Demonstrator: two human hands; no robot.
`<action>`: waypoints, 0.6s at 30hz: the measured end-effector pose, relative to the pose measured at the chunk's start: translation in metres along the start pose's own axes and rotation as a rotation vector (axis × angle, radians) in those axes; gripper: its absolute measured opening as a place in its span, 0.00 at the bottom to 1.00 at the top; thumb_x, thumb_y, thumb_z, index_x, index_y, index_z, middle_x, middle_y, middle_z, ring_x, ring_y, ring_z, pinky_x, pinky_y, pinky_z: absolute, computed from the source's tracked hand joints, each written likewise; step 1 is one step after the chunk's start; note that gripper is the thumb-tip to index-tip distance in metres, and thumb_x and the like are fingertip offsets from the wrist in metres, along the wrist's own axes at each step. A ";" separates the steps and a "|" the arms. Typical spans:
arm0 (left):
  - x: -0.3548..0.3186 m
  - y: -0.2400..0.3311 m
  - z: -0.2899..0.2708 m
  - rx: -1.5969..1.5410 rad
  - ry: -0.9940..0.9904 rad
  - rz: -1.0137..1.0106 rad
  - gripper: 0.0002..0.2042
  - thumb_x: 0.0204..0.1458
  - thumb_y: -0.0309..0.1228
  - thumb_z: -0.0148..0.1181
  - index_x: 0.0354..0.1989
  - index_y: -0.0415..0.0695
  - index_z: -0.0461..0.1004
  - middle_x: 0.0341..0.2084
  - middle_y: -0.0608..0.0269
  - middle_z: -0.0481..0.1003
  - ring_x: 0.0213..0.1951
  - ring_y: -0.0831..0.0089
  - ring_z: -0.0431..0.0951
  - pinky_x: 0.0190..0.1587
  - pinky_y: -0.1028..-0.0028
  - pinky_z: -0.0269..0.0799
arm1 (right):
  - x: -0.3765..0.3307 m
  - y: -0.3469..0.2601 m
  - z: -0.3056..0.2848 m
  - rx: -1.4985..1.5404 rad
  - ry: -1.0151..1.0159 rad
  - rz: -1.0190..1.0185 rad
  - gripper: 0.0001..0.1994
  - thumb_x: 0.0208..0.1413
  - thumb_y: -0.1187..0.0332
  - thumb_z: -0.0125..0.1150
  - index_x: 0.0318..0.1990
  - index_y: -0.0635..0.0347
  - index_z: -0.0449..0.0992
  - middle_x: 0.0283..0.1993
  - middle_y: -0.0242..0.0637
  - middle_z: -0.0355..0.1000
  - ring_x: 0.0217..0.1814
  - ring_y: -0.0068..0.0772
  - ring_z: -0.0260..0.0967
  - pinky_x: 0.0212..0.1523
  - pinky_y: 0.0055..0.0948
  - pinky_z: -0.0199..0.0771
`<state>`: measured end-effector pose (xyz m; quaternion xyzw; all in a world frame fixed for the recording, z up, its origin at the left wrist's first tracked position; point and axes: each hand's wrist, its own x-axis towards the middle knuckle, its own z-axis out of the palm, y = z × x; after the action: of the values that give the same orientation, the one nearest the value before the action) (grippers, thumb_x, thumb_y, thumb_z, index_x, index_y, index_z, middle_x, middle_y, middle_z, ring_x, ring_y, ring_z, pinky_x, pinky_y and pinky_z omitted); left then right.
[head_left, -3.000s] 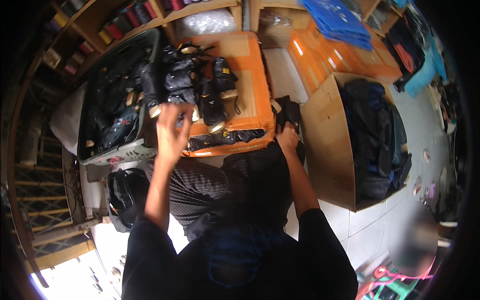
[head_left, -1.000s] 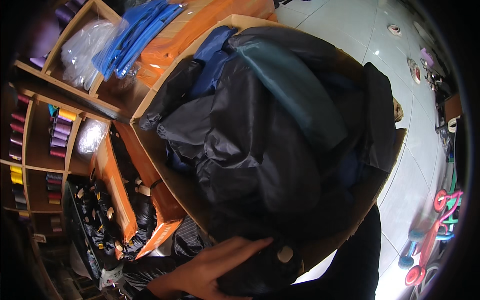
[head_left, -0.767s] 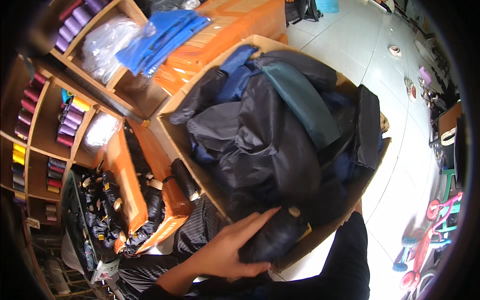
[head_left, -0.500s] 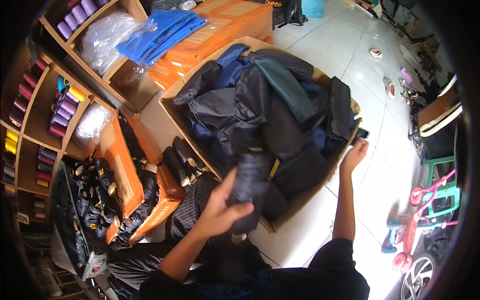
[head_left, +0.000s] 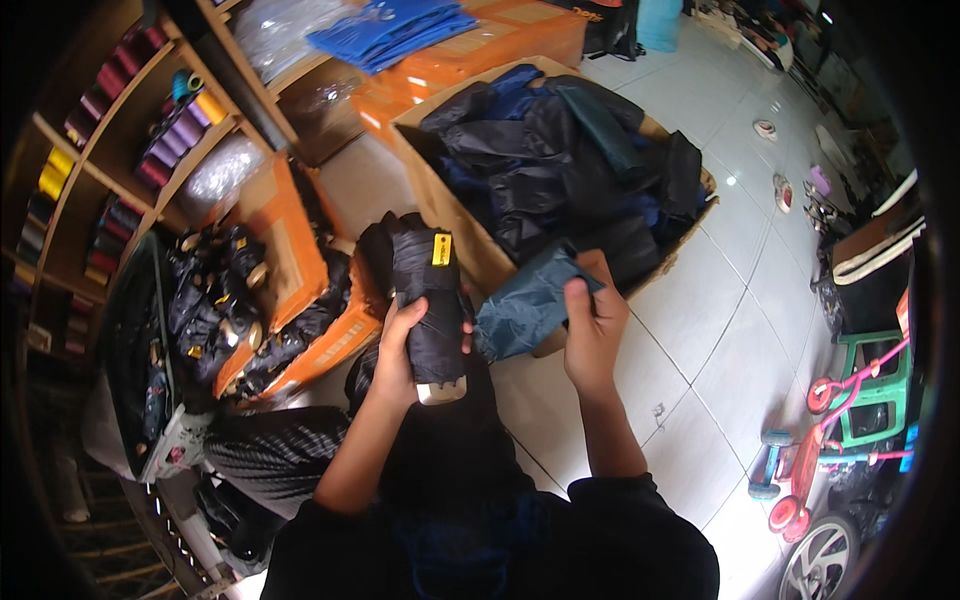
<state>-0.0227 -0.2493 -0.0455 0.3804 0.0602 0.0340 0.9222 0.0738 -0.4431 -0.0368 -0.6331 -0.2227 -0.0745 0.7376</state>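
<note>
A folded black umbrella [head_left: 430,320] with a yellow label and a pale end cap stands nearly upright in my left hand [head_left: 398,350], its fingers wrapped round the shaft. To its right, my right hand [head_left: 597,330] pinches a flat dark teal fabric sleeve [head_left: 527,306] at one end. The sleeve's other end comes close to the umbrella; whether they touch I cannot tell. Just beyond both hands stands an open cardboard box [head_left: 462,238], heaped with black, navy and teal fabric sleeves [head_left: 540,140].
At the left, an orange-taped carton [head_left: 288,270] holds more folded black umbrellas [head_left: 225,320]. Shelves with thread spools [head_left: 180,135] rise beyond it. Blue folded plastic [head_left: 390,35] lies on another orange-taped carton [head_left: 500,38]. A child's scooter [head_left: 800,480] and a green stool [head_left: 875,390] stand at the right.
My right hand has come from the box's right edge in toward my left, now with the teal sleeve. The umbrella in my left hand has moved slightly left and up, and the view has shifted.
</note>
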 end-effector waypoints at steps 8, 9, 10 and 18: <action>-0.096 -0.020 -0.079 -0.055 0.336 -0.026 0.24 0.55 0.39 0.58 0.55 0.38 0.61 0.45 0.53 0.72 0.34 0.66 0.78 0.33 0.67 0.78 | 0.056 -0.028 0.008 -0.557 0.343 -0.570 0.09 0.55 0.82 0.53 0.42 0.67 0.74 0.43 0.41 0.71 0.43 0.38 0.71 0.44 0.27 0.69; -0.105 -0.017 -0.076 -0.036 0.354 0.019 0.23 0.55 0.38 0.58 0.55 0.39 0.61 0.44 0.53 0.72 0.34 0.66 0.78 0.33 0.67 0.78 | 0.066 -0.037 0.011 -0.655 0.356 -0.695 0.10 0.53 0.83 0.52 0.43 0.67 0.74 0.43 0.43 0.71 0.44 0.40 0.71 0.44 0.28 0.69; -0.114 -0.019 -0.080 -0.022 0.375 0.010 0.23 0.55 0.38 0.57 0.55 0.41 0.61 0.44 0.52 0.72 0.34 0.66 0.78 0.33 0.67 0.78 | 0.076 -0.047 0.015 -0.698 0.288 -0.663 0.11 0.53 0.83 0.52 0.44 0.65 0.75 0.43 0.43 0.71 0.43 0.42 0.72 0.44 0.29 0.70; -0.157 -0.016 -0.110 -0.057 0.408 -0.013 0.24 0.56 0.36 0.56 0.58 0.43 0.58 0.46 0.51 0.73 0.34 0.65 0.78 0.32 0.66 0.79 | 0.108 -0.018 0.059 -1.097 -0.442 -0.284 0.11 0.56 0.65 0.61 0.43 0.58 0.77 0.41 0.44 0.72 0.43 0.53 0.72 0.43 0.43 0.71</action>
<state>-0.1931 -0.2010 -0.1212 0.3391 0.2472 0.1059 0.9015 0.1487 -0.3708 0.0312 -0.8853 -0.3822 -0.1429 0.2231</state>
